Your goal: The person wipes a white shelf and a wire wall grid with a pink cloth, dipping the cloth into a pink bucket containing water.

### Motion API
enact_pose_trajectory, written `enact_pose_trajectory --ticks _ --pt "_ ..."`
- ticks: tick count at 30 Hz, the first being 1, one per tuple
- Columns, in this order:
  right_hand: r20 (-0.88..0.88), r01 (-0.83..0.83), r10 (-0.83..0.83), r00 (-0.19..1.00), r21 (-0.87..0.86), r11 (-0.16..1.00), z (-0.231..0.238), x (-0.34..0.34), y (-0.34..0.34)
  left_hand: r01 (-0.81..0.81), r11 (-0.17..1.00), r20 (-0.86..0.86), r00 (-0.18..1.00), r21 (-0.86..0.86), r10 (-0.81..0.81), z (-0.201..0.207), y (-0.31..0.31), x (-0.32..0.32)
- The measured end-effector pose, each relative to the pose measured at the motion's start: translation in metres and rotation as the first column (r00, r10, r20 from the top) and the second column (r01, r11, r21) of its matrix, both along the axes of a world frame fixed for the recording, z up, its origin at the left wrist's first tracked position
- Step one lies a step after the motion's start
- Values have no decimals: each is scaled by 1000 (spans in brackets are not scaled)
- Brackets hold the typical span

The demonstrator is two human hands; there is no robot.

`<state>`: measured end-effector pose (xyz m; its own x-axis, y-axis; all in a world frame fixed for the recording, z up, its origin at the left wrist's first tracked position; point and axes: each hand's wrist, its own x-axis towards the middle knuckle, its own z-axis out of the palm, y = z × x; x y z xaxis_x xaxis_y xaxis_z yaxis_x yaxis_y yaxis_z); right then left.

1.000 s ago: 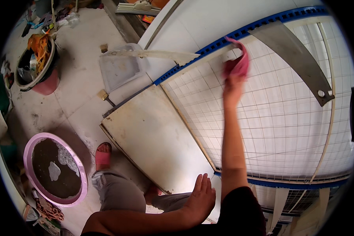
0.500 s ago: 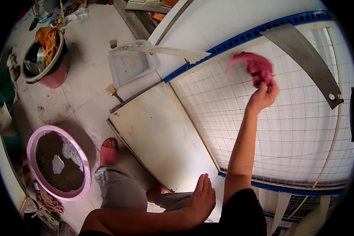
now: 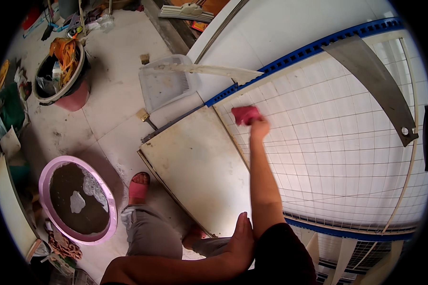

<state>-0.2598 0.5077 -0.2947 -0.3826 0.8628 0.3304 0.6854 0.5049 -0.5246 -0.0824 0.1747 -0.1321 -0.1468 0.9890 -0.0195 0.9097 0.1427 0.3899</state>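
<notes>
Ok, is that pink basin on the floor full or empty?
Partly full. The pink basin holds dark, murky water with patches of white foam, and its inner wall shows above the waterline.

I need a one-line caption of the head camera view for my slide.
Right hand presses a pink cloth on a white wire grid panel; left hand rests on the knee.

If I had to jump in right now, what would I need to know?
Right hand: shut on the pink cloth, pressed on the white wire grid near its blue-edged corner.
Left hand: open, flat on the lower edge of the stained white panel, holding nothing.
Nearby: pink basin of dirty water on the floor at the left.
Done or left: I cannot tell how much of the grid is wiped; the panel looks grimy.
</notes>
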Motion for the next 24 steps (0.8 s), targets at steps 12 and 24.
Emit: enact_pose_trajectory --ticks 12,24 --pt "-95 -239 385 918 644 727 97 -1 3 66 997 112 991 35 -69 16 12 -11" --pt "-720 -258 79 690 -143 955 69 0 -2 340 909 132 940 -242 -316 10 14 -10"
